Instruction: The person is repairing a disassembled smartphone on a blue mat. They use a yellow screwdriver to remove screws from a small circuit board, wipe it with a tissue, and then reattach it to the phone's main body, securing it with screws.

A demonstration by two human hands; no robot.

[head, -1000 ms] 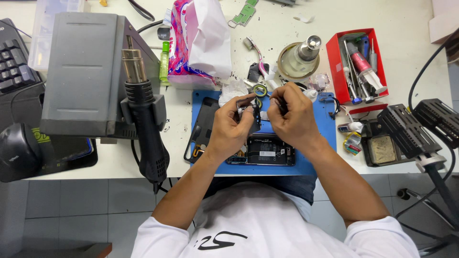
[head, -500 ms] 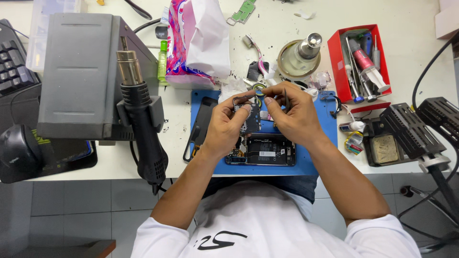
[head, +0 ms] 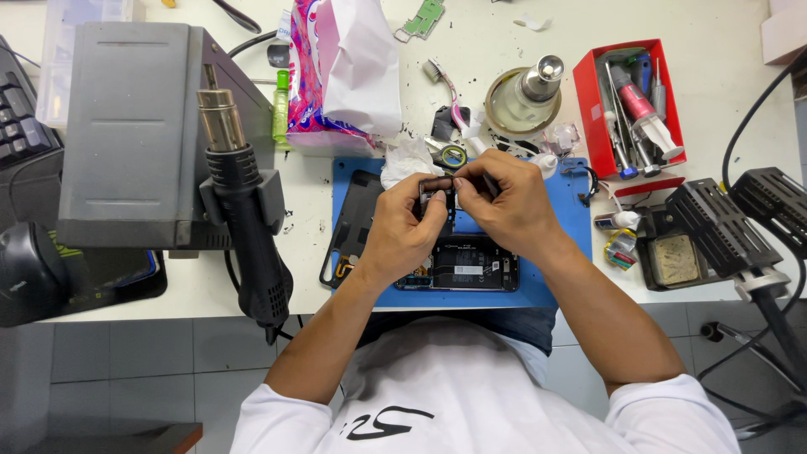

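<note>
Small dark rectangular phone part (head: 439,195) is being held just above the blue rectangular work mat (head: 561,252), between both hands, near the mat's top edge. Left hand (head: 402,235) is pinching the part's left side, fingers closed on it. Right hand (head: 513,206) is gripping its right side with thumb and fingertips (head: 461,183) curled tight. What kind of part it is: too small to tell.

Directly below the hands, an opened black smartphone with exposed internals (head: 462,267) is lying flat on the mat. A black phone back cover (head: 349,225) is lying on the mat's left edge, partly overhanging onto the white tabletop (head: 731,84).

Surface notes:
- Tabletop is speckled with dark crumbs and debris around the mat's upper edge.
- Left: grey boxy rework station (head: 126,134), with a black-handled hot-air gun with metal nozzle (head: 244,227) sitting in its side cradle, handle hanging past the table edge.
- Behind the mat: pink-and-white plastic bag (head: 340,71), slim green tube (head: 281,105), crumpled white tissue (head: 405,161).
- Back centre: round brass-toned dish with a metal cylinder on it (head: 525,97).
- Right: red open plastic tray of tools (head: 632,105), then a black soldering-iron stand with sponge (head: 681,252).
- Far left: black keyboard edge (head: 18,139).

Room: grey tiled floor (head: 126,370) is showing below the table edge. Black cables (head: 740,353) are trailing down on the right. The person is wearing a white shirt (head: 471,395).
</note>
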